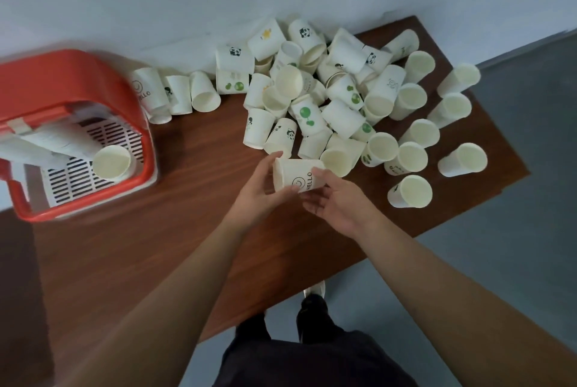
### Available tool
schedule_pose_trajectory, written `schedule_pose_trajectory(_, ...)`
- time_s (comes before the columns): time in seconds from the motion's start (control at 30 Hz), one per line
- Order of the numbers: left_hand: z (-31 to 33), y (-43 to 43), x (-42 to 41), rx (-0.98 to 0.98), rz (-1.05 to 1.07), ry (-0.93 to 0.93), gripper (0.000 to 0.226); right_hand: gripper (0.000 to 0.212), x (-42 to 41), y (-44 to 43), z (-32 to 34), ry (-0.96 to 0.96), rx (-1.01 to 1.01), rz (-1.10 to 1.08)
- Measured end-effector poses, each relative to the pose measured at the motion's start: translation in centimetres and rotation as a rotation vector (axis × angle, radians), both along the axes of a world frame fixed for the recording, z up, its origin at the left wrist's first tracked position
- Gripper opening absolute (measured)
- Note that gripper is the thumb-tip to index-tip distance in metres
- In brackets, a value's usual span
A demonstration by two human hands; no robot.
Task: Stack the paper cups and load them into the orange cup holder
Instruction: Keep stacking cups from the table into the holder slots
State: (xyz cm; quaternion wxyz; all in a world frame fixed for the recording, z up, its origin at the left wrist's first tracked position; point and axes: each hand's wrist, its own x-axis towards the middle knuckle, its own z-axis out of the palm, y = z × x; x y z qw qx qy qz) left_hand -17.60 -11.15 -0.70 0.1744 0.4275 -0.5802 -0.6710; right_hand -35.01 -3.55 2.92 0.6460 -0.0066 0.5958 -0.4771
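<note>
Your left hand [265, 188] curls its fingers [287, 192] round the HELLO cup [296, 176] above the desk [175, 236]. Your right hand [335, 204] lies slack, thumb touching the cup. Grip lightly mid-wall (thin paper dents easily).

Tally at the table: cups, holder, hands.

Two hands, left hand [262, 186] and right hand [338, 204], meet on one held cup [296, 179]. To the right of the grip are about nine standing cups [411, 190], mouths up, most set apart from each other. Just beyond the grip is one heap [312, 112] of tumbled cups, overlapping and too tangled for a sure count, roughly thirty or more. Far left of the grip is one orange holder [78, 80] with one stack [111, 162] of nested cups lying in it, number unreadable. Between holder and heap is a row of three cups [204, 94], with others half hidden beneath. One table [156, 230].
</note>
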Motion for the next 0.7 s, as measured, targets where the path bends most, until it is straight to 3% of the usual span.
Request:
schedule_pose_trajectory(0.07, 0.8, -0.1, -1.0, -0.022, 0.097, 0.000, 0.078, 0.037, -1.0, 0.0, 0.1, 0.211, 0.011, 0.082)
schedule_pose_trajectory(0.2, 0.5, -0.7, -0.7, -0.062, 0.183, -0.053, 0.075, 0.071, -5.0, -0.4, -0.7, 1.094, 0.051, 0.436)
schedule_pose_trajectory(0.3, 0.3, -0.6, 0.2, -0.107, 0.222, -0.100, 0.079, 0.083, -6.8, -1.3, -2.4, 1.397, 0.024, 0.673)
schedule_pose_trajectory(0.43, -0.5, -0.3, 1.4, -0.146, 0.253, -0.162, 0.065, 0.081, -7.2, -2.1, -4.5, 1.581, 0.029, 0.975)
schedule_pose_trajectory(0.53, -0.9, 0.1, 2.6, -0.098, 0.253, -0.194, 0.068, 0.073, -7.1, -1.9, -4.7, 1.647, -0.032, 1.010)
schedule_pose_trajectory(0.7, -1.0, 0.3, 5.6, -0.080, 0.361, -0.213, 0.069, 0.074, -5.0, -2.3, -2.6, 1.445, -0.140, 0.990)
